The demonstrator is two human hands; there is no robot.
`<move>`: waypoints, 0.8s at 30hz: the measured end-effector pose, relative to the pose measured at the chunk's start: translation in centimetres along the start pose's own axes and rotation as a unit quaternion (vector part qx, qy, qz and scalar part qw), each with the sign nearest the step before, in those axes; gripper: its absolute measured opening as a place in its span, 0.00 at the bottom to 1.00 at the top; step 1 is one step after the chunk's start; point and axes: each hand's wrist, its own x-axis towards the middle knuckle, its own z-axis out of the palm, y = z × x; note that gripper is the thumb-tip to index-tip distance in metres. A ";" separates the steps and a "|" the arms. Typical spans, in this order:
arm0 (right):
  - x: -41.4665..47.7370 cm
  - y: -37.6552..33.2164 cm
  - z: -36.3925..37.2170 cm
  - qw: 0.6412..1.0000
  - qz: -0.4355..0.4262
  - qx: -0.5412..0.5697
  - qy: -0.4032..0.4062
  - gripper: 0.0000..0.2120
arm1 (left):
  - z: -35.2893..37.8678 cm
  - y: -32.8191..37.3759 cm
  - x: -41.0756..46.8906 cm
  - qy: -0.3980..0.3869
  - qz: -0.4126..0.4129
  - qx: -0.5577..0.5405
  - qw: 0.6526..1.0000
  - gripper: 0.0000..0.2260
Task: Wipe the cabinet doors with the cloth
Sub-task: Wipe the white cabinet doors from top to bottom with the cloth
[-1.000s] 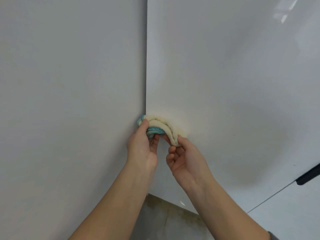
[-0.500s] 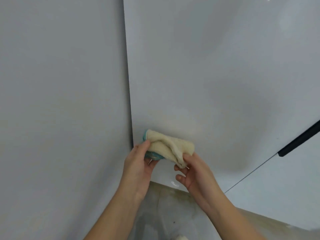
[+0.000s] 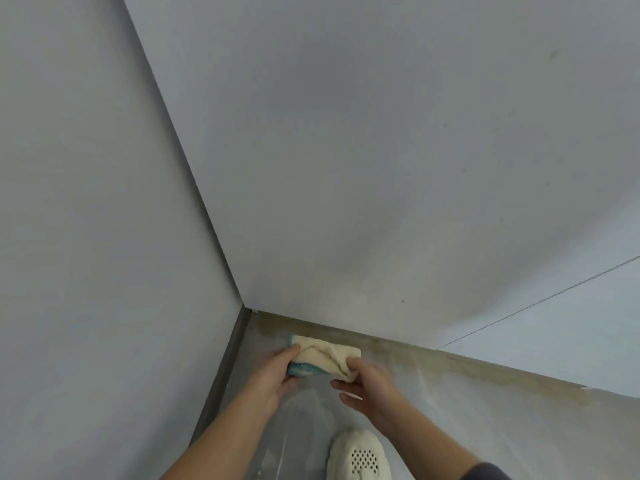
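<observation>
Folding appears in hand: the cloth (image 3: 325, 358) is pinched at its ends by left hand (image 3: 280, 372) and right hand (image 3: 370, 379), below the cabinet door (image 3: 381, 168); pressing it onto the door is required next.

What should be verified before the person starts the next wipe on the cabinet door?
1. Grip on both ends: the left hand and the right hand each hold one end of the cloth: ok.
2. Cloth folded compactly: ok.
3. Cloth against the cabinet door: not ok. It is held low, below the door's bottom edge.
4. Wiping face clean: cannot tell. That face is turned away.
5. Door free of marks: not ok. Small dark specks show on it.
6. Shoe clear of the hands: ok.
</observation>
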 end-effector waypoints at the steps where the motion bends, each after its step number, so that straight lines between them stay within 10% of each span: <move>1: 0.9 0.1 0.0 1.000 0.003 -0.001 0.011 0.07 | 0.1 -0.2 1.0 0.005 -0.006 0.001 1.000 0.06; 24: -0.4 -4.2 3.2 0.986 -0.022 0.164 -0.003 0.06 | 1.4 4.3 0.7 0.067 0.060 -0.107 0.990 0.05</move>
